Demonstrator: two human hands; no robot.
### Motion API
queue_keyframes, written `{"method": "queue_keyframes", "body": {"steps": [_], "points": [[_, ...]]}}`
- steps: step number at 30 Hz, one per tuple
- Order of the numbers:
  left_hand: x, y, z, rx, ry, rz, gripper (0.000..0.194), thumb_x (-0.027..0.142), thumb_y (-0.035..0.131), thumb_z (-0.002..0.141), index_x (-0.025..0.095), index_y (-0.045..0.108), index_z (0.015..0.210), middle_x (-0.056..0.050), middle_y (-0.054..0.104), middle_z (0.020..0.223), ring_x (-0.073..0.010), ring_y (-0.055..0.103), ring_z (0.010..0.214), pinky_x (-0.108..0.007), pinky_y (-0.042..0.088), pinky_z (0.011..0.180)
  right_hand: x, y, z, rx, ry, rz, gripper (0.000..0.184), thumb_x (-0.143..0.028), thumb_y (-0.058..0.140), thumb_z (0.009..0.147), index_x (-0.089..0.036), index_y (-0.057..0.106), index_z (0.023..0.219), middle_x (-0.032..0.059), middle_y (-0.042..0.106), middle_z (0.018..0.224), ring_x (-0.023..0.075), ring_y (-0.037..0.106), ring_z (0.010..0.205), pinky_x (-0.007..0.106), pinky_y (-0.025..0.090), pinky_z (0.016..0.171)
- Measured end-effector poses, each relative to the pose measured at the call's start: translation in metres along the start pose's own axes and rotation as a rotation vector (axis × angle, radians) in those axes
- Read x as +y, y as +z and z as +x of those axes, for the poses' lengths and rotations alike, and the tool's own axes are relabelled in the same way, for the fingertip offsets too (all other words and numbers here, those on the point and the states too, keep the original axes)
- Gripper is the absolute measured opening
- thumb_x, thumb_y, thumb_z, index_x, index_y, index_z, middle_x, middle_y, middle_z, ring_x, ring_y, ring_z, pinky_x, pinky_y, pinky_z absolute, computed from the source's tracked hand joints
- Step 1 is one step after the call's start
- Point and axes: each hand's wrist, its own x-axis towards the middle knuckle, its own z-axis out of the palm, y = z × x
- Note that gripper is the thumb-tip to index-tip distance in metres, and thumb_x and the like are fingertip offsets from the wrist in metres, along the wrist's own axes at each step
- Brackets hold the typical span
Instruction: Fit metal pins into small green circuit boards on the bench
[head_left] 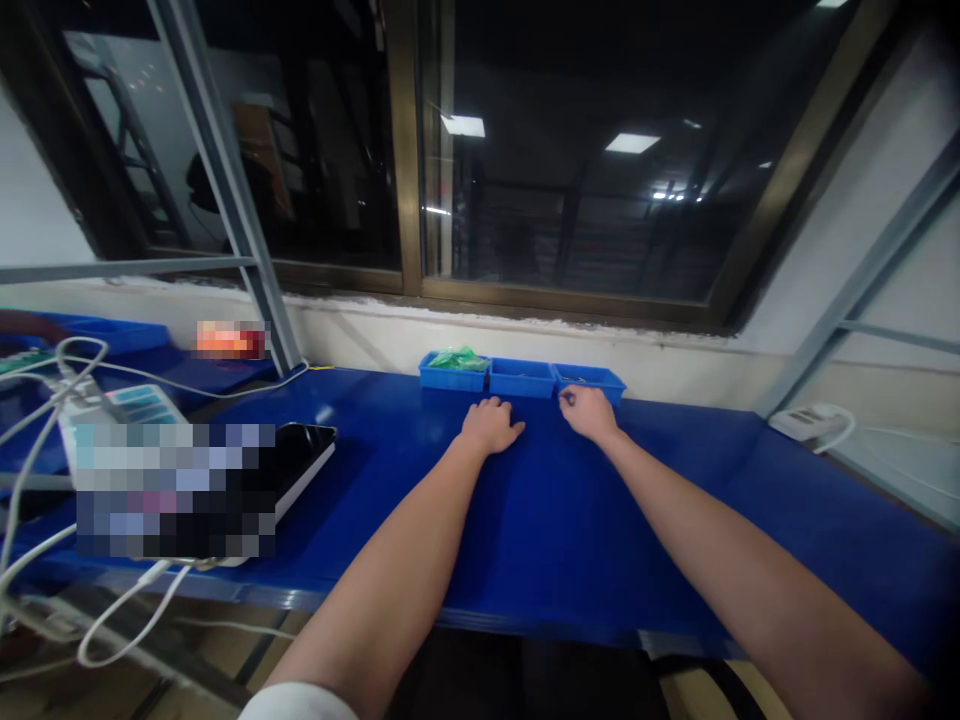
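My left hand (491,426) lies palm down on the blue tabletop (555,530), fingers spread and holding nothing. My right hand (590,413) is at the front of the right blue bin (606,381), its thumb and fingers curled together in a pinch. Whatever may be between those fingertips is too small to make out. Beside that bin stand a middle blue bin (523,384) and a left blue bin (453,379), in one row against the wall. Green plastic (460,358) sticks up out of the left one. Small contents of the other two are unclear.
At the left, a dark-screened device (305,440), partly blurred out, lies near white cables (120,640) that hang over the table edge. Grey metal posts (217,170) rise at both sides. A white power strip (806,424) sits at the right. Behind is a window (585,170).
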Motion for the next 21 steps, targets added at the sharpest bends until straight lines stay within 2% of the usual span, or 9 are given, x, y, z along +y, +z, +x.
{"method": "queue_keyframes", "body": {"steps": [3,6,9,14,18,21], "points": [[-0.007,0.002,-0.001,-0.078,-0.127,0.025,0.077,0.07,0.022,0.079,0.017,0.047,0.127,-0.017,0.041,0.136,-0.0339,0.031,0.128,-0.048,0.026,0.101,0.023,-0.003,-0.014,-0.059,0.052,-0.075,0.032,-0.034,0.044,0.082,-0.022,0.059,0.107,0.0091,0.065,0.099,0.0238,0.058,0.097,0.033,0.042,0.082],[-0.012,0.004,0.001,-0.162,-0.224,0.029,0.091,0.079,0.013,0.072,0.02,0.031,0.139,-0.014,0.021,0.147,-0.0352,0.011,0.135,-0.051,0.014,0.106,0.047,-0.005,-0.018,-0.042,0.274,-0.103,0.051,-0.041,0.047,0.08,-0.013,0.046,0.122,0.0169,0.059,0.11,0.0282,0.053,0.105,0.038,0.04,0.086],[-0.013,0.006,0.002,-0.198,-0.246,0.04,0.093,0.081,0.011,0.07,0.023,0.023,0.142,-0.011,0.014,0.149,-0.0355,0.008,0.136,-0.052,0.011,0.107,0.059,-0.004,-0.022,-0.04,0.426,-0.105,0.06,-0.049,0.045,0.079,-0.006,0.043,0.121,0.021,0.054,0.117,0.032,0.048,0.111,0.043,0.036,0.09],[-0.011,0.006,0.002,-0.21,-0.233,0.06,0.092,0.08,0.01,0.071,0.022,0.022,0.142,-0.012,0.014,0.149,-0.0369,0.01,0.135,-0.053,0.012,0.106,0.058,0.0,-0.03,-0.147,0.375,-0.09,0.072,-0.059,0.036,0.08,-0.004,0.041,0.126,0.0216,0.047,0.127,0.0333,0.037,0.122,0.046,0.028,0.098],[-0.011,0.003,0.001,-0.226,-0.214,0.061,0.093,0.08,0.01,0.072,0.021,0.022,0.142,-0.013,0.014,0.149,-0.0367,0.011,0.135,-0.052,0.014,0.106,0.057,0.003,-0.034,-0.232,0.345,-0.076,0.083,-0.066,0.027,0.079,-0.005,0.032,0.136,0.0199,0.029,0.142,0.0331,0.021,0.132,0.048,0.018,0.104],[-0.011,0.002,0.001,-0.249,-0.21,0.073,0.091,0.079,0.011,0.073,0.021,0.022,0.142,-0.015,0.013,0.148,-0.0362,0.012,0.135,-0.052,0.015,0.105,0.058,0.005,-0.037,-0.278,0.328,-0.067,0.087,-0.069,0.023,0.078,-0.007,0.029,0.139,0.0186,0.021,0.146,0.0335,0.016,0.134,0.051,0.013,0.106]]}}
